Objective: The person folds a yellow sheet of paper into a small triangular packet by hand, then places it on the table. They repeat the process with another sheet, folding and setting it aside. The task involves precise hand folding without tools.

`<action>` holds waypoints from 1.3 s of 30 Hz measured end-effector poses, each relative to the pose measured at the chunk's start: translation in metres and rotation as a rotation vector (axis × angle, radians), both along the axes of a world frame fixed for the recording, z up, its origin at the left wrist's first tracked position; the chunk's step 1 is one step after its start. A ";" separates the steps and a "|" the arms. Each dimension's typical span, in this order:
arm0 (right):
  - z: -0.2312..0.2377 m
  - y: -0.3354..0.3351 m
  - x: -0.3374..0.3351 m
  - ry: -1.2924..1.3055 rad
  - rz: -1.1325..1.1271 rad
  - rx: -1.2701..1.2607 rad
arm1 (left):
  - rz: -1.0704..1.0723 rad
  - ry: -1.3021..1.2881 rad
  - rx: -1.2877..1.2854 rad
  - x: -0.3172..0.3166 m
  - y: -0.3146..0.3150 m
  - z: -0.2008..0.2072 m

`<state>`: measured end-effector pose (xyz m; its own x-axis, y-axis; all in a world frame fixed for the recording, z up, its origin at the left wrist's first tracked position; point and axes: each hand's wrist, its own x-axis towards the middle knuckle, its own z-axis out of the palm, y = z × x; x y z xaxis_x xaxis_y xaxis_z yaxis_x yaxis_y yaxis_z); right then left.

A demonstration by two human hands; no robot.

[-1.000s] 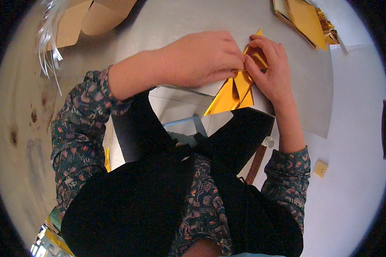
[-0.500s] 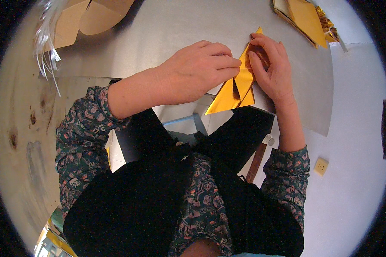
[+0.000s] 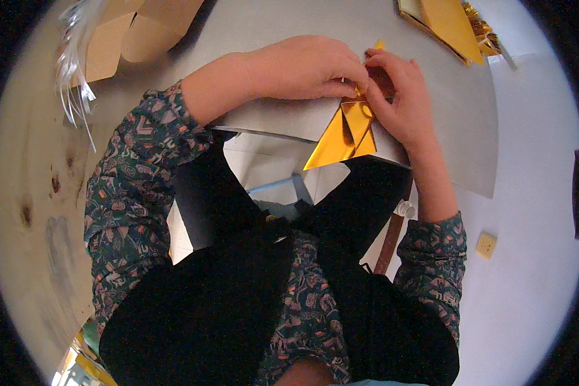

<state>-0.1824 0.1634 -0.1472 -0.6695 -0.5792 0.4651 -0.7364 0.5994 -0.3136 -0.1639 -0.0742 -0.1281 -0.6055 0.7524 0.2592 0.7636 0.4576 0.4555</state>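
Note:
A folded piece of shiny gold paper (image 3: 338, 135) lies at the near edge of the grey metal table (image 3: 276, 116), its pointed lower end reaching past that edge. My left hand (image 3: 309, 67) bends over its upper part, with thumb and fingers closed on the paper near the middle. From the right, my right hand (image 3: 402, 96) grips the same piece, its fingers curled and its thumb against the fold. A small gold tip shows above the fingers. The part between the two hands is hidden.
At the far right lies a stack of gold paper sheets (image 3: 447, 29) beside gold tinsel (image 3: 482, 29). An opened cardboard box (image 3: 109, 48) stands far left, with silvery strips (image 3: 74, 64) hanging by it. A white wall with a socket (image 3: 486, 246) rises on the right.
My left hand has moved up and right over the gold paper, covering more of its upper part. My right hand has shifted slightly left, and the two hands are closer together.

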 end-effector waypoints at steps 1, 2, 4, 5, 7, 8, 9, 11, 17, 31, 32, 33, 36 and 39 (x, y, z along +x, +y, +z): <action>0.000 0.000 0.001 -0.020 -0.011 0.015 | -0.035 0.016 -0.005 -0.004 0.003 -0.002; 0.001 0.000 0.002 -0.036 -0.022 0.025 | -0.072 0.039 -0.009 -0.008 0.006 -0.004; 0.002 0.001 0.004 -0.074 -0.035 0.043 | -0.084 0.129 0.017 -0.014 0.007 -0.008; 0.003 0.001 0.005 -0.101 -0.047 0.054 | -0.102 0.173 0.039 -0.018 0.007 -0.010; 0.003 0.001 0.008 -0.177 -0.050 0.091 | -0.068 0.160 0.031 -0.025 0.003 -0.011; 0.003 0.001 0.008 -0.212 -0.052 0.111 | -0.041 0.141 0.015 -0.028 0.002 -0.011; 0.002 0.001 0.009 -0.151 -0.021 0.112 | -0.038 0.123 0.019 -0.030 0.002 -0.012; -0.001 0.002 0.011 -0.063 0.021 0.142 | -0.007 0.047 -0.013 -0.032 0.002 -0.012; -0.003 0.011 0.014 -0.057 0.011 0.277 | 0.007 0.059 -0.081 -0.033 0.003 -0.010; -0.011 0.026 0.007 -0.086 0.053 0.220 | 0.061 0.172 -0.311 -0.035 0.001 -0.007; -0.011 0.027 0.006 -0.070 0.060 0.231 | 0.082 0.167 -0.336 -0.035 0.000 -0.007; -0.010 0.029 0.004 -0.079 0.065 0.245 | 0.092 0.188 -0.356 -0.035 -0.002 -0.007; -0.010 0.034 -0.001 -0.075 0.089 0.260 | 0.117 0.242 -0.421 -0.033 -0.003 -0.008; -0.011 0.034 -0.003 -0.052 0.092 0.271 | 0.139 0.265 -0.467 -0.035 -0.002 -0.009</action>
<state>-0.1851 0.1976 -0.1582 -0.6272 -0.7373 0.2510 -0.7788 0.5979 -0.1899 -0.1988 -0.0759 -0.1368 -0.6669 0.7414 0.0747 0.7424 0.6697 -0.0196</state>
